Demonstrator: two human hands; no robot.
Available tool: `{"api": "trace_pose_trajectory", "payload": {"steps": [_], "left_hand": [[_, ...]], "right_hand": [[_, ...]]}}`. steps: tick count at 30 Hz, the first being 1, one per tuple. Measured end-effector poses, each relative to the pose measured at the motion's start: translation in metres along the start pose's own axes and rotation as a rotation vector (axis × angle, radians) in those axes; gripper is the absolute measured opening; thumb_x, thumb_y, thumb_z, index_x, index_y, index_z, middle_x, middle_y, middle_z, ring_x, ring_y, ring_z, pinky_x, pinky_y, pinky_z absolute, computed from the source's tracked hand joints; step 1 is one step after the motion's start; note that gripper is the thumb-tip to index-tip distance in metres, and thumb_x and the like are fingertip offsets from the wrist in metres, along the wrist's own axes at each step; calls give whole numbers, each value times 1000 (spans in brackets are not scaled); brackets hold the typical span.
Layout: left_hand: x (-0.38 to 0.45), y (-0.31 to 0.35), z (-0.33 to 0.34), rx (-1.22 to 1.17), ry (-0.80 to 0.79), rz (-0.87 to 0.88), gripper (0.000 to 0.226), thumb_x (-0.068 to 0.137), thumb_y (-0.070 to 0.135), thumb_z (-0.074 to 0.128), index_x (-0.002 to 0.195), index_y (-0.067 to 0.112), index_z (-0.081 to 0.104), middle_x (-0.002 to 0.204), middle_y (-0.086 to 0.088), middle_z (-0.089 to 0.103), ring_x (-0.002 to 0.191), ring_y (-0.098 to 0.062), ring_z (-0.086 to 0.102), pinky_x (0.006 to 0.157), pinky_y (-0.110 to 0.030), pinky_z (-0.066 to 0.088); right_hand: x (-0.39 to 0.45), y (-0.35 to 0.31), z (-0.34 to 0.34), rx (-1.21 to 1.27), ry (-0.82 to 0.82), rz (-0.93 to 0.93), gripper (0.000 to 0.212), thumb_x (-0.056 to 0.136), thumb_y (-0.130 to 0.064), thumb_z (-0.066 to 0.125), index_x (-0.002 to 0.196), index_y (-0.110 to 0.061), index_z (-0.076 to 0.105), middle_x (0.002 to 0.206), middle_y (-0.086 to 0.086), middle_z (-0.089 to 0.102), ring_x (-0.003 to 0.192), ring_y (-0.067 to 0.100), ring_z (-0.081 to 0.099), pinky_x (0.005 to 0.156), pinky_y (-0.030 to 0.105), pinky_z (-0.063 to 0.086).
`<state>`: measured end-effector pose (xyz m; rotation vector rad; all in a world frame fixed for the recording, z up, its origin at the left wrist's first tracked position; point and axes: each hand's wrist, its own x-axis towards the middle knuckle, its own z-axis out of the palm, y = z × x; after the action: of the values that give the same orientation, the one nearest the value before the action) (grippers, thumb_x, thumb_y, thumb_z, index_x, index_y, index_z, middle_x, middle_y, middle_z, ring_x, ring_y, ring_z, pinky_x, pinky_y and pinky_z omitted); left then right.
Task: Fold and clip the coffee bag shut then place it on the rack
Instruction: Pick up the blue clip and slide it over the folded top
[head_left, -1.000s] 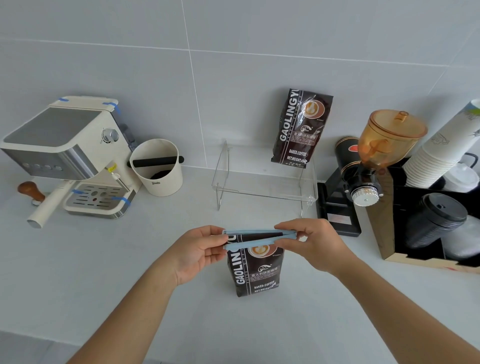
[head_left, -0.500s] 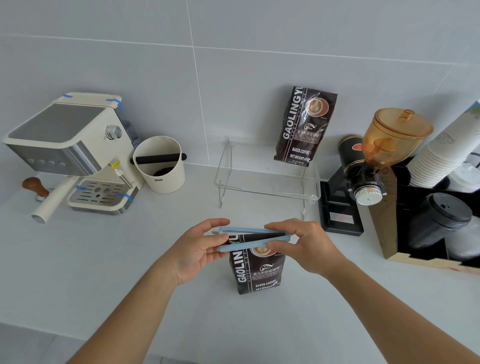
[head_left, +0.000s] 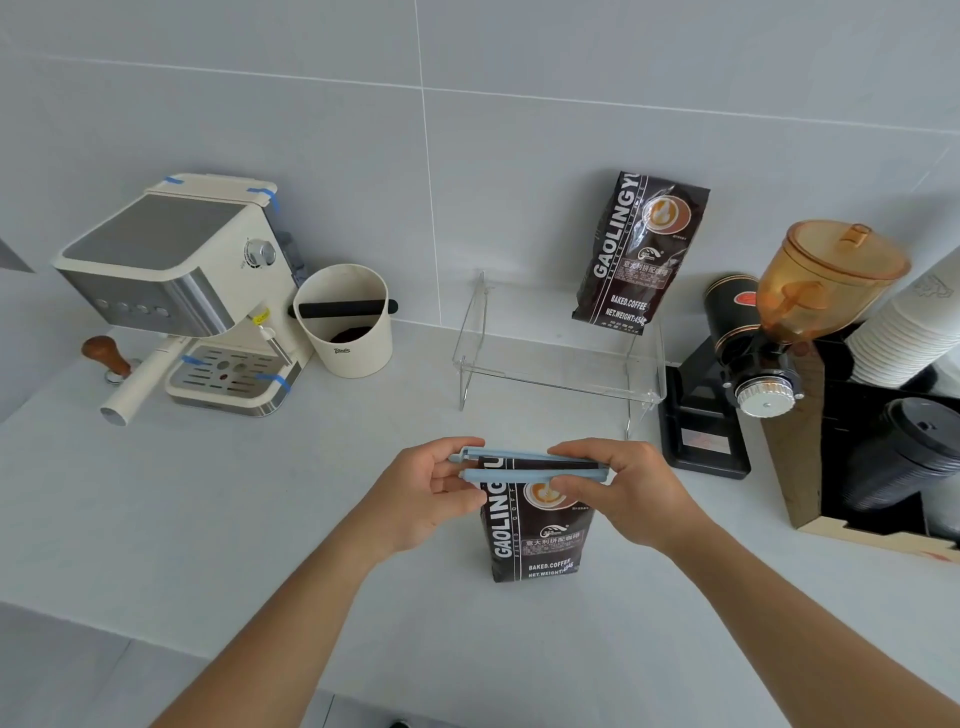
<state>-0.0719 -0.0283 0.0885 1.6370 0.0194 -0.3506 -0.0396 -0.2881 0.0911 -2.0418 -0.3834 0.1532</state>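
Now the coffee bag (head_left: 535, 530) stands on the counter (head_left: 208, 519) at lower middle. The left hand (head_left: 431, 493) and right hand (head_left: 623, 493) each grip an end of the blue clip (head_left: 530, 465), whose bars look apart. Next, squeeze them together, then lift the bag to the clear rack (head_left: 561, 358) behind.

We are looking at a coffee corner, perhaps of a café or an office kitchen. On the pale table (head_left: 156, 519), backed by a grey tiled wall (head_left: 519, 52), stands a cream espresso machine (head_left: 176, 291) at ten o'clock, a wooden-handled tamper (head_left: 106, 356) and a knock box (head_left: 345, 319) beside it. At two o'clock sit a coffee grinder (head_left: 774, 332) with an amber hopper, stacked paper cups (head_left: 904, 332) and black cup lids (head_left: 904, 457). At one o'clock a coffee bag (head_left: 639, 254) stands on a clear rack (head_left: 561, 364).
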Motion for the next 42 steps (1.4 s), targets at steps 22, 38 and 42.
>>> {"api": "trace_pose_trajectory", "payload": {"steps": [22,38,42], "left_hand": [[10,-17,-16,573,83,437,18,86,43,61,101,34,63,86,0,70,81,-11,67,74,-29,52],[-1,-20,1,463,198,400,14,87,24,65,97,20,74,84,18,73,75,-6,72,70,-18,54],[-2,-17,0,476,169,393,11,90,20,64,96,19,73,81,14,74,75,-2,73,71,-19,54]], "right_hand": [[-5,1,0,-160,35,-83,21,79,-28,77,99,-22,75,76,-33,68,80,-5,67,65,8,49],[-17,-3,12,-264,170,-149,13,80,-22,78,92,-19,74,71,-11,69,73,-6,64,55,8,45],[-17,-4,12,-265,172,-147,14,80,-24,77,93,-19,74,73,-8,71,79,4,65,55,11,48]]}}
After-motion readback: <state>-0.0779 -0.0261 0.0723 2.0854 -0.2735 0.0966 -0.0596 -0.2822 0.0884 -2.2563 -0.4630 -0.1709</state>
